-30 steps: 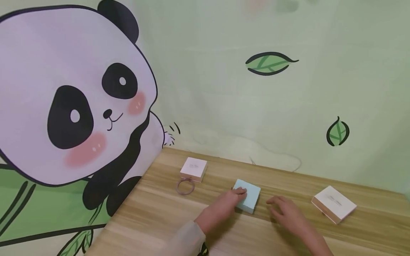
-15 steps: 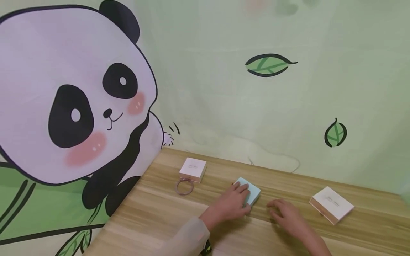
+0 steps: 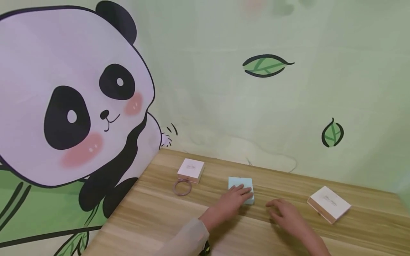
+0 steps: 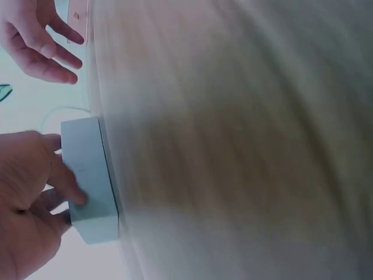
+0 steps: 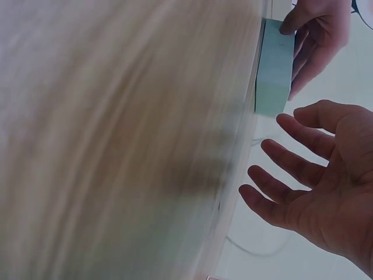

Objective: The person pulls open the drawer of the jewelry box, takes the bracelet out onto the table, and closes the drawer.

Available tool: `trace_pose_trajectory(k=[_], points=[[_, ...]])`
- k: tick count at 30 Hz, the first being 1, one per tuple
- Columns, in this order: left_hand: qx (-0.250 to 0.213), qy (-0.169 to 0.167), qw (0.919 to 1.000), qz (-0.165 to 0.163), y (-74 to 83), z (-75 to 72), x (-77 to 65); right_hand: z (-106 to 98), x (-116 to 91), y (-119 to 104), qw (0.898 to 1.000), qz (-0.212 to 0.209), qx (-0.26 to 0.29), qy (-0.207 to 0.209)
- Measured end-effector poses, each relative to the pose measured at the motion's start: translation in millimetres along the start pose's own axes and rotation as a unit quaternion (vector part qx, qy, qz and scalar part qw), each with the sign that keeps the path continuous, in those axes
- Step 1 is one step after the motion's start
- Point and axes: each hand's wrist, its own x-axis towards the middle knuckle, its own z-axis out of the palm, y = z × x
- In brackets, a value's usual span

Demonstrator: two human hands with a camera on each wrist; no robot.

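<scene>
A small light blue square box [image 3: 236,180] lies on the wooden table, one flat side towards me. My left hand [image 3: 231,203] is on it, several fingers spread over the top. In the left wrist view the thumb of the left hand [image 4: 29,192] presses the front face of the blue box [image 4: 87,163]. The right wrist view shows the same grip near the box's left end. To the right, apart from the box, my right hand [image 3: 286,214] hovers with loosely bent fingers, holding nothing. Its palm, in the right wrist view, faces the box [image 5: 273,76].
At the back left stands a white box [image 3: 192,169] with faint lettering and brownish sides. A purplish ring-shaped band [image 3: 182,188] lies against its front. Another white box [image 3: 330,202] sits right of my right hand. Behind the table [image 3: 153,199] hangs a panda-print backdrop [image 3: 205,92].
The blue box has turned from a slanted position to lie almost square to me. My left hand's fingers have shifted and spread across its top. The right hand has stayed nearly still.
</scene>
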Motion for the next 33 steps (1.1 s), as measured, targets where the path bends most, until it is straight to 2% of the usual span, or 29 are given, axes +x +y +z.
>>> trace_pose_trajectory(k=[5, 10, 13, 17, 23, 27, 33], points=[[-0.012, 0.027, 0.9994, 0.017, -9.9, 0.5, -0.1, 1, 2, -1, 1.0, -0.007, 0.0, -0.008], [-0.027, 0.012, 0.9996, 0.007, -14.5, -3.7, 3.9, 0, 4, -1, 1.0, -0.007, 0.003, -0.004], [-0.036, -0.003, 0.9992, -0.019, -11.7, -4.1, 7.7, 0, 5, 0, 1.0, -0.005, 0.006, -0.004], [-0.043, -0.021, 0.9958, -0.078, -4.6, -0.2, 14.0, -1, 4, 1, 1.0, 0.003, 0.013, -0.016], [-0.013, -0.033, 0.9889, -0.144, 7.6, 2.6, 23.5, -2, 6, 1, 1.0, 0.006, 0.017, -0.017], [-0.016, -0.037, 0.986, -0.162, 12.7, 1.6, 26.9, -2, 8, 0, 1.0, -0.001, 0.01, -0.014], [-0.012, -0.048, 0.9884, -0.143, 11.3, -0.9, 23.4, 2, 8, -3, 1.0, 0.006, 0.017, -0.022]])
